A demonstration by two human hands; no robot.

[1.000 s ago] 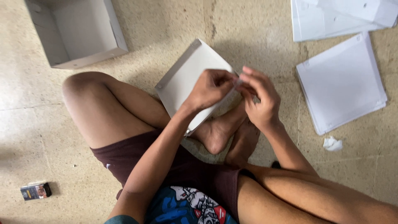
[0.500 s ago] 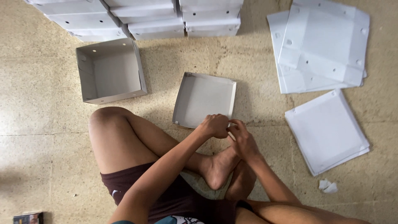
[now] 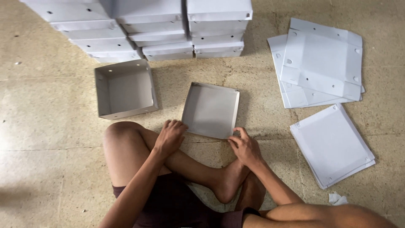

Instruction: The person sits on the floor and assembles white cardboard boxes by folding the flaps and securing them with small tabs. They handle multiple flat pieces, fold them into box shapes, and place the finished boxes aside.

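Observation:
I sit cross-legged on a stone floor. A shallow white cardboard box tray (image 3: 211, 110) lies open side up on the floor just in front of my legs. My left hand (image 3: 170, 137) rests at its near left corner, fingers curled against the edge. At the near right corner, my right hand (image 3: 244, 145) pinches the tray's edge with its fingertips. My bare foot (image 3: 225, 181) lies between my arms.
A second open box tray (image 3: 124, 88) sits to the left. Stacks of folded white boxes (image 3: 168, 29) line the far side. Flat unfolded cardboard sheets lie at the upper right (image 3: 322, 63) and right (image 3: 331, 145). A small paper scrap (image 3: 337, 198) lies nearby.
The tray was held up in both hands over my lap a second ago; now it lies flat on the floor. The view has tilted up, showing the stacked boxes.

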